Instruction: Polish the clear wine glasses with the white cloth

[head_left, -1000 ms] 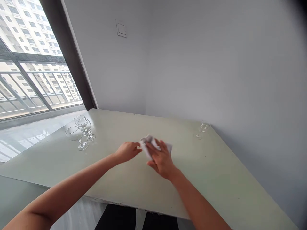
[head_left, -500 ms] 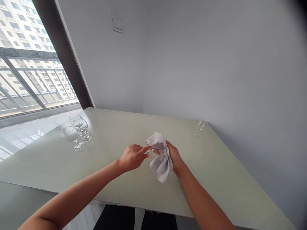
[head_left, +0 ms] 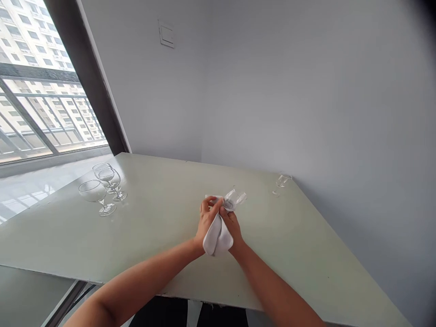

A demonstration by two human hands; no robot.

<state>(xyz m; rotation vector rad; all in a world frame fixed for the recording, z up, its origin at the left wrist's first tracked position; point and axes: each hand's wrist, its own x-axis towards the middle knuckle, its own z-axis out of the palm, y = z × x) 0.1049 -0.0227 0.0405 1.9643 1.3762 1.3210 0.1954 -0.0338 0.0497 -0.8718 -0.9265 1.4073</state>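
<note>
My left hand (head_left: 205,221) and my right hand (head_left: 235,228) are together above the middle of the table. Between them is a small clear stemmed glass (head_left: 235,199), tilted with its bowl pointing away and to the right. A white cloth (head_left: 218,236) is bunched about the glass's lower part, and its loose ends hang toward me. My left fingers are closed on the cloth by the base of the bowl. My right hand grips the glass from the right, against the cloth. Stem and foot are hidden by the hands and cloth.
Clear stemmed glasses (head_left: 93,191) stand grouped at the table's left side. Another small glass (head_left: 282,180) stands near the far right corner. The pale table (head_left: 163,181) meets grey walls behind and at right, with a window (head_left: 37,86) at left.
My left hand has moved right and closed on the cloth, where its fingers were extended before. The glass bowl now shows above the hands, and the cloth hangs lower between them.
</note>
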